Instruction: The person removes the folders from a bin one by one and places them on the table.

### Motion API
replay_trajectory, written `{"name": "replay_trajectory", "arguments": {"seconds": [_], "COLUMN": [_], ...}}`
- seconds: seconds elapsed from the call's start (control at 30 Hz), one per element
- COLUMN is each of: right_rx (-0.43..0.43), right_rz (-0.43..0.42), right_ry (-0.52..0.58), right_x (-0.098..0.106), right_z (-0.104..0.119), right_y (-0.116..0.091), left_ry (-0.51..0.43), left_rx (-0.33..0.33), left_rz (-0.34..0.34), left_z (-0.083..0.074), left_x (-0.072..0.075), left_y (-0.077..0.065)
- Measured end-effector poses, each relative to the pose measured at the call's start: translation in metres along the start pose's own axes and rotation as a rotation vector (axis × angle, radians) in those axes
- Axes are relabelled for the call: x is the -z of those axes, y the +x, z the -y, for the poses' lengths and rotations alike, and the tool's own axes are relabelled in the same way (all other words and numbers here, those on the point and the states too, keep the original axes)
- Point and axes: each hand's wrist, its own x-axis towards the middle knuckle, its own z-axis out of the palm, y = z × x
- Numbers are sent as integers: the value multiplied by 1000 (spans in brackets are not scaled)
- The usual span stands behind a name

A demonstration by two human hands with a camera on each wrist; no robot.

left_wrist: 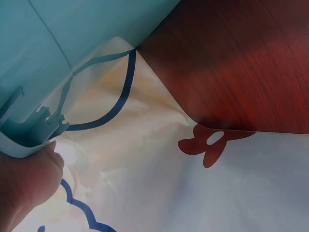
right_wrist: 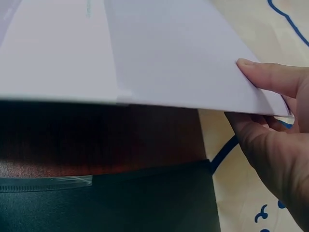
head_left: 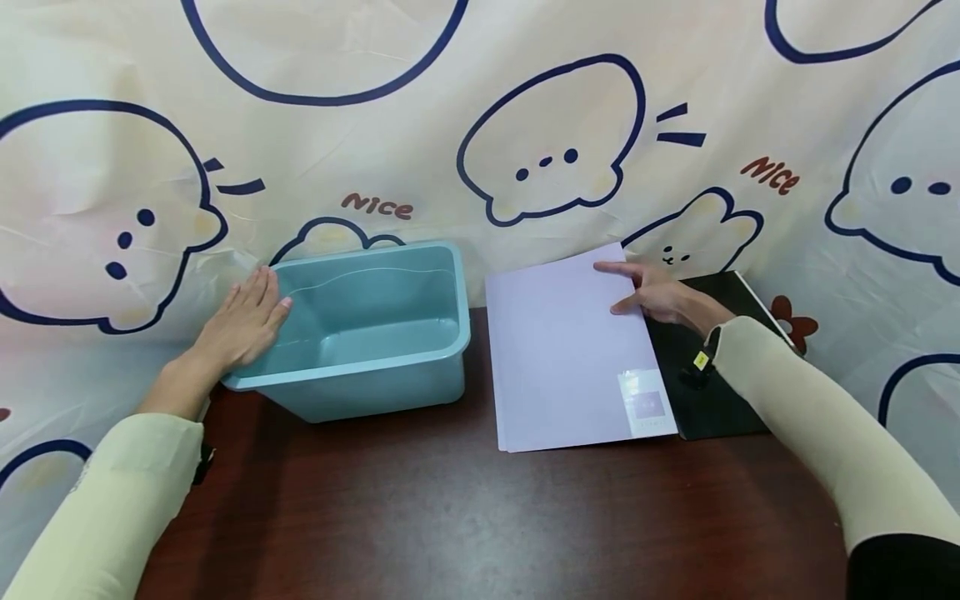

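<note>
A light blue plastic bin (head_left: 386,387) stands at the back left of the table. Across its left rim my left hand (head_left: 251,321) rests with straight fingers; the left wrist view shows only part of this hand (left_wrist: 29,186) beside the bin's end. My right hand (head_left: 656,292) pinches the upper right edge of a lavender folder (head_left: 562,350) that has a clear label pocket at its lower right corner. In the right wrist view the folder (right_wrist: 178,53) is raised off the table at this edge. A dark folder (head_left: 720,400) lies to the right, partly under my forearm.
The dark brown wooden table (head_left: 480,517) runs along the front. Behind it hangs a pale cloth (head_left: 420,150) printed with blue-outlined cartoon animals; it also covers the sides.
</note>
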Motion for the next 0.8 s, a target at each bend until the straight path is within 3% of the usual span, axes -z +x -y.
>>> {"name": "replay_trajectory", "arguments": {"seconds": [0.4,0.53,0.8], "right_rx": [-13,-10,-88], "right_rz": [28,20,-22], "right_ry": [-67,-172,-367], "right_x": [-9,-11,-19], "right_z": [-14,-20,-24], "right_y": [10,14,15], "left_ry": [-9,-5,4], "left_rx": [-2,-1,0], "left_rz": [-20,-21,-25], "left_z": [-2,-3,-4], "left_x": [0,0,0], "left_y": [1,0,0]}}
